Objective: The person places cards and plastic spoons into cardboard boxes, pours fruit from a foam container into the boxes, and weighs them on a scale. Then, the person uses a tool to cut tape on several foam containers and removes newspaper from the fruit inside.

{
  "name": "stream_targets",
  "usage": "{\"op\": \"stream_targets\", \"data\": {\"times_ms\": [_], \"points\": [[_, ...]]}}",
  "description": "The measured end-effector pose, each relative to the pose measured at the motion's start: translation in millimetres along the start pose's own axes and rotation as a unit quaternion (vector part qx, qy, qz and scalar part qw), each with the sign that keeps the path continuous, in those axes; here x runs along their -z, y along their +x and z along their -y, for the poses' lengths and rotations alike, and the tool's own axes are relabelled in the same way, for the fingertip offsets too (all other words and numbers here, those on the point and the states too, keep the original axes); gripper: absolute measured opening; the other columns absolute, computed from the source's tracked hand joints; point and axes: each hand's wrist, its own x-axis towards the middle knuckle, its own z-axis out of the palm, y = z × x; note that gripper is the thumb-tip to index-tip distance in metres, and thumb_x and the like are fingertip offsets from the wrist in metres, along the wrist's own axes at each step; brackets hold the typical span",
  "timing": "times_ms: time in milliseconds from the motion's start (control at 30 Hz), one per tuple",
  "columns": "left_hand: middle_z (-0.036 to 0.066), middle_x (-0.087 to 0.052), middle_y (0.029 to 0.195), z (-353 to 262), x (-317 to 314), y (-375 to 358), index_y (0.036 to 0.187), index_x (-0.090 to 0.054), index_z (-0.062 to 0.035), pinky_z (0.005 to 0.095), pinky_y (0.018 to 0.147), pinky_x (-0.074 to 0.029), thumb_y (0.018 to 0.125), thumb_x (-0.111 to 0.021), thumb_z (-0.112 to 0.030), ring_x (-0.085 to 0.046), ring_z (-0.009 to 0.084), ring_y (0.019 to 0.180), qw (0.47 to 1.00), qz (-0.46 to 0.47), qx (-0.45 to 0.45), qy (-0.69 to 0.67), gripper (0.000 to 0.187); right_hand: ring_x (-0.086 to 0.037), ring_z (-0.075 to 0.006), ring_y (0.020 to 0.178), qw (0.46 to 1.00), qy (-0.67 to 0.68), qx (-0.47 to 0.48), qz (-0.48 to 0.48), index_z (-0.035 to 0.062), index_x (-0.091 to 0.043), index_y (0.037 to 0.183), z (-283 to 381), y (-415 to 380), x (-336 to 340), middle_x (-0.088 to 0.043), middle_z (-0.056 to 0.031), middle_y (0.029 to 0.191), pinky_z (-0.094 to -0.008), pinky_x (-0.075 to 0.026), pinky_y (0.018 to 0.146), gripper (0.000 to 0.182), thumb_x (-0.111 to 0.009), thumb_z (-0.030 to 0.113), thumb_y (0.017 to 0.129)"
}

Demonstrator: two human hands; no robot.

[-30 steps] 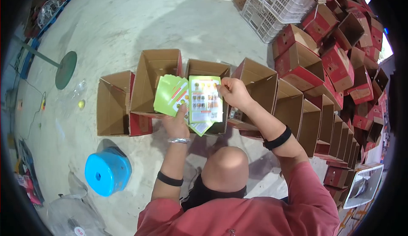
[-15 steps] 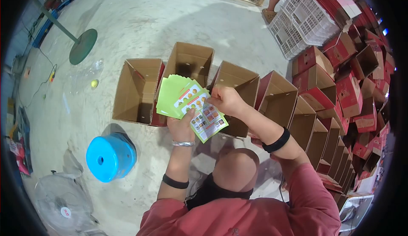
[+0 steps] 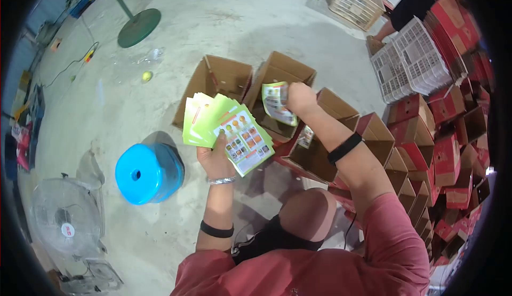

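My left hand [image 3: 214, 160] grips a fanned stack of green-and-white printed leaflets [image 3: 212, 116], my thumb on top. In my right hand [image 3: 302, 98] is a single leaflet [image 3: 276, 104], curved and slightly blurred, over the opening of an upright cardboard box [image 3: 290, 72]. To the left of that box stands another open box [image 3: 230, 71], partly hidden behind the fanned stack. On the right, a third open box [image 3: 337, 116] sits beneath my right forearm, and a small printed paper [image 3: 305, 137] shows inside it.
A row of open boxes [image 3: 376, 136] curves away to the right, beside piled red boxes [image 3: 448, 152]. White plastic crates [image 3: 413, 61] stand near another person's leg [image 3: 385, 30]. A blue stool [image 3: 152, 173], a fan [image 3: 66, 216] and a green stand base [image 3: 140, 28] are on the left.
My right hand has moved away from the fanned stack with one leaflet, out over a box. My left hand keeps the rest. The view has shifted, so the boxes appear further right.
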Motion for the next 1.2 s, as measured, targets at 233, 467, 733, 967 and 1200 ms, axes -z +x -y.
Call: {"op": "stream_targets", "data": {"times_ms": [233, 467, 733, 967, 1200], "points": [[0.011, -0.059, 0.112, -9, 15, -6, 0.116, -0.050, 0.0015, 0.0329, 0.085, -0.049, 0.077, -0.053, 0.015, -0.058, 0.0192, 0.099, 0.999, 0.004, 0.024, -0.035, 0.041, -0.058, -0.0245, 0.060, 0.964, 0.214, 0.121, 0.100, -0.0004, -0.060, 0.079, 59, -36, 22, -0.059, -0.0157, 0.066, -0.0340, -0.046, 0.057, 0.027, -0.067, 0.026, 0.078], [0.011, -0.058, 0.113, -16, 16, -8, 0.117, -0.050, 0.0015, 0.0333, 0.087, -0.047, 0.079, -0.056, 0.010, -0.056, 0.0194, 0.103, 0.995, -0.020, 0.038, -0.090, 0.039, -0.059, -0.0368, 0.071, 0.928, 0.314, 0.111, 0.166, -0.0043, -0.059, 0.084, 90, -59, 25, -0.059, -0.0241, 0.077, -0.0407, -0.045, 0.064, 0.022, -0.061, 0.017, 0.079], [0.012, -0.060, 0.111, -26, 75, 6, 0.112, -0.054, 0.0025, 0.0340, 0.085, -0.049, 0.081, -0.056, 0.010, -0.059, 0.0197, 0.096, 0.992, -0.103, -0.036, -0.056, 0.032, -0.054, -0.0157, 0.053, 0.931, 0.322, 0.145, 0.085, -0.0034, -0.059, 0.079, 101, -23, -8, -0.057, -0.0141, 0.059, -0.0332, -0.045, 0.053, 0.018, -0.060, 0.014, 0.080], [0.014, -0.054, 0.120, -72, 92, -21, 0.119, -0.046, 0.0037, 0.0382, 0.091, -0.045, 0.079, -0.052, 0.012, -0.055, 0.0245, 0.104, 0.988, -0.133, -0.072, 0.037, 0.042, -0.063, -0.0347, 0.084, 0.996, 0.084, 0.004, 0.032, -0.0034, -0.058, 0.098, 153, 44, -75, -0.063, -0.0207, 0.092, -0.0412, -0.051, 0.074, 0.031, -0.058, 0.021, 0.079], [0.011, -0.054, 0.119, -41, 24, -49, 0.122, -0.046, 0.0011, 0.0365, 0.088, -0.046, 0.085, -0.050, 0.005, -0.055, 0.0220, 0.104, 0.997, 0.038, 0.049, -0.036, 0.038, -0.058, -0.0285, 0.100, 0.865, 0.463, 0.001, 0.193, -0.0070, -0.040, 0.127, 65, -84, 34, -0.060, -0.0227, 0.106, -0.0342, -0.046, 0.084, 0.074, -0.064, 0.045, 0.080]]}}
